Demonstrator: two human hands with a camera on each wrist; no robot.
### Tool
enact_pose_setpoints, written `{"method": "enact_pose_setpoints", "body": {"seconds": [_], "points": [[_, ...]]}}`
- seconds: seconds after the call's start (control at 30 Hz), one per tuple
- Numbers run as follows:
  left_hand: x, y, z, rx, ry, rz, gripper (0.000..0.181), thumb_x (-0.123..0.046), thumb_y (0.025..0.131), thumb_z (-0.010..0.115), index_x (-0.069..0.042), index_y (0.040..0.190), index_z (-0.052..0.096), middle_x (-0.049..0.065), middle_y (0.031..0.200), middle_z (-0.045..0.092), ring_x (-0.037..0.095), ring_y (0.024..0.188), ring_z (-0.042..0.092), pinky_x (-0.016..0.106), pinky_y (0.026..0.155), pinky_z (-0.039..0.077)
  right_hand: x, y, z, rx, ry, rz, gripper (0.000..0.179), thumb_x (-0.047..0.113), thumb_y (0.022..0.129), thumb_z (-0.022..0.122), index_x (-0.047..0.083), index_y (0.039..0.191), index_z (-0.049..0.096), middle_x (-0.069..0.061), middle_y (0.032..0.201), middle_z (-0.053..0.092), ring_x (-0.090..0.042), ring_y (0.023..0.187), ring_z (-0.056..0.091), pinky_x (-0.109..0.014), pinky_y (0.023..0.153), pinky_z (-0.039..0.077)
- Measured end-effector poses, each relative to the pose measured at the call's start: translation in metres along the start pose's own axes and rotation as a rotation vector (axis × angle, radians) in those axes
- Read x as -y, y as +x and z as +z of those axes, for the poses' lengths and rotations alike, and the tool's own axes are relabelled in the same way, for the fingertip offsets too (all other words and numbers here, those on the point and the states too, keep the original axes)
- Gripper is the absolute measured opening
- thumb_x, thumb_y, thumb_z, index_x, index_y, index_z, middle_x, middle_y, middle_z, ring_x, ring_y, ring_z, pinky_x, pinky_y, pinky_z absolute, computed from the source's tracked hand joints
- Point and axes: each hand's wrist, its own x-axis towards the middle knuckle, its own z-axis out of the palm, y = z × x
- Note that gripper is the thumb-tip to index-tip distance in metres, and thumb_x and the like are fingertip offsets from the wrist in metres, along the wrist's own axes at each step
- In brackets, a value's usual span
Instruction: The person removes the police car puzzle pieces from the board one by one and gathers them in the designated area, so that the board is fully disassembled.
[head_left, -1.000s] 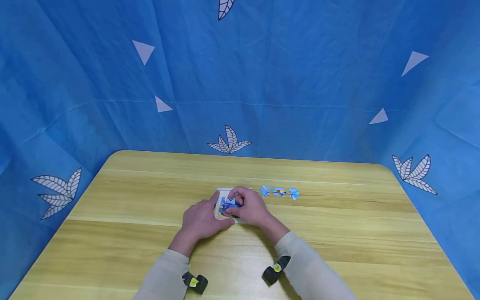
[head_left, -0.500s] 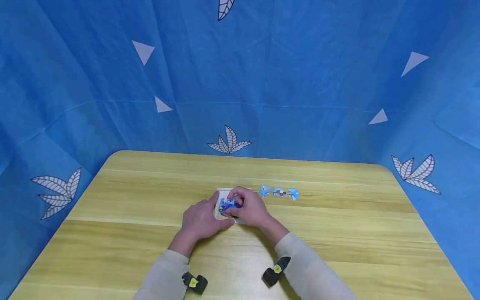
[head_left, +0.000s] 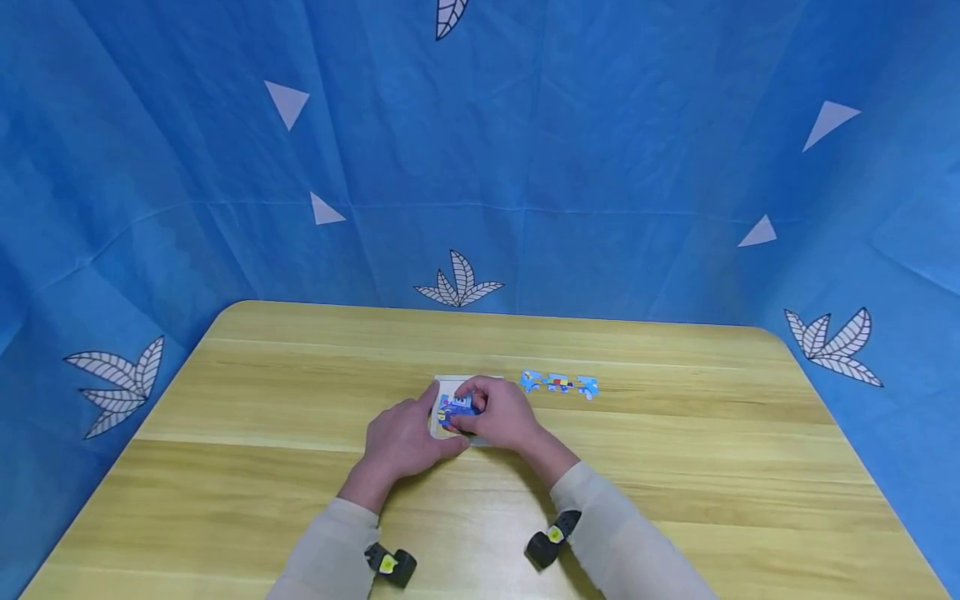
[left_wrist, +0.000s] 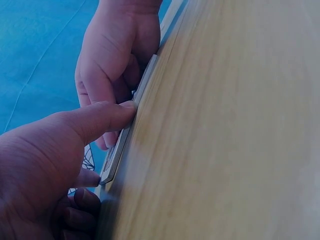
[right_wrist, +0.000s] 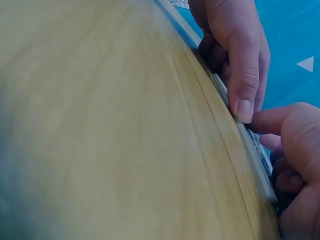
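Findings, left to right, the head view serving as main reference. At far left, a white leaf print [head_left: 116, 387] marks the blue curtain [head_left: 615, 167] that surrounds the wooden table [head_left: 285, 375] at the back and sides. Next, a pale left sleeve [head_left: 326, 554] reaches in from the bottom edge, a black wrist device [head_left: 392, 565] with a yellow mark at its inner side.

The left hand [head_left: 405, 437] holds the left part of the puzzle tray [head_left: 448, 384]: thumb along the near edge, forefinger at the left edge. The left wrist view shows that thumb tip pressed on the tray's rim, the other fingers bent beneath the palm. The tray, thin and pale-edged, lies flat on the table, roughly central between the two forearms.

Within the tray, the right hand [head_left: 506, 417] grasps a blue puzzle piece [head_left: 459, 403] between thumb and curled forefinger (whether the piece is fully seated cannot be determined). Printed blue, white and yellow artwork shows beside those fingertips; the hand covers much of the tray's right side. In the right wrist view the tray appears nearly edge-on, the two thumbs close together at its near side.

Farther right, beyond the right hand, three loose puzzle pieces [head_left: 559, 383] lie in a row on the table, apart from the tray. Below them, the right sleeve [head_left: 630, 537] carries a matching black device [head_left: 546, 548].
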Motion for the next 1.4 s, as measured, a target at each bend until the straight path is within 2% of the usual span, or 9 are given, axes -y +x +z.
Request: {"method": "enact_pose_setpoints", "body": {"seconds": [0.23, 0.4, 0.6, 0.83, 0.93, 1.4], "points": [[0.000, 0.000, 0.000, -0.003, -0.002, -0.001, 0.103, -0.066, 0.076, 0.073, -0.011, 0.156, 0.037, 0.003, 0.088, 0.061, 0.018, 0.075, 0.056, 0.036, 0.061, 0.043, 0.002, 0.001, -0.001, 0.016, -0.076, -0.007, 0.027, 0.026, 0.078, 0.087, 0.015, 0.097, 0.072, 0.009, 0.061, 0.044, -0.008, 0.058, 0.045, -0.028, 0.059, 0.037], [0.000, 0.000, -0.001, 0.003, 0.001, -0.008, 0.103, -0.067, 0.076, 0.073, -0.013, 0.156, 0.036, 0.002, 0.087, 0.060, 0.018, 0.073, 0.054, 0.036, 0.060, 0.042, 0.002, 0.003, -0.002, 0.040, -0.075, 0.004, 0.024, 0.026, 0.080, 0.086, 0.016, 0.096, 0.071, 0.010, 0.061, 0.045, -0.007, 0.057, 0.044, -0.028, 0.059, 0.038], [0.000, 0.000, 0.000, 0.005, 0.000, -0.004, 0.103, -0.067, 0.076, 0.072, -0.013, 0.156, 0.037, 0.002, 0.086, 0.060, 0.018, 0.074, 0.055, 0.037, 0.061, 0.042, 0.001, 0.003, -0.004, 0.050, -0.029, 0.008, 0.022, 0.025, 0.081, 0.085, 0.015, 0.095, 0.070, 0.008, 0.061, 0.045, -0.008, 0.057, 0.045, -0.029, 0.061, 0.039], [0.000, -0.001, 0.000, -0.002, -0.015, 0.004, 0.104, -0.066, 0.075, 0.073, -0.012, 0.156, 0.037, 0.004, 0.094, 0.064, 0.019, 0.078, 0.056, 0.037, 0.064, 0.043, -0.003, -0.004, -0.005, 0.000, 0.062, -0.072, 0.021, 0.016, 0.085, 0.081, 0.011, 0.102, 0.069, 0.007, 0.063, 0.041, -0.009, 0.057, 0.040, -0.029, 0.065, 0.041], [0.000, -0.001, -0.001, -0.005, -0.018, 0.005, 0.104, -0.066, 0.075, 0.073, -0.011, 0.156, 0.037, 0.004, 0.094, 0.064, 0.019, 0.077, 0.056, 0.037, 0.064, 0.043, -0.003, -0.009, -0.008, -0.021, 0.084, -0.080, 0.021, 0.016, 0.085, 0.081, 0.012, 0.103, 0.069, 0.007, 0.062, 0.039, -0.009, 0.056, 0.039, -0.030, 0.065, 0.041], [-0.001, -0.001, 0.000, 0.000, -0.024, -0.008, 0.106, -0.066, 0.074, 0.075, -0.010, 0.156, 0.037, 0.010, 0.109, 0.066, 0.022, 0.085, 0.058, 0.039, 0.069, 0.045, -0.020, -0.033, -0.032, -0.044, 0.111, 0.031, 0.023, 0.015, 0.084, 0.083, 0.016, 0.103, 0.069, 0.006, 0.063, 0.037, -0.010, 0.057, 0.036, -0.034, 0.070, 0.043]]}}
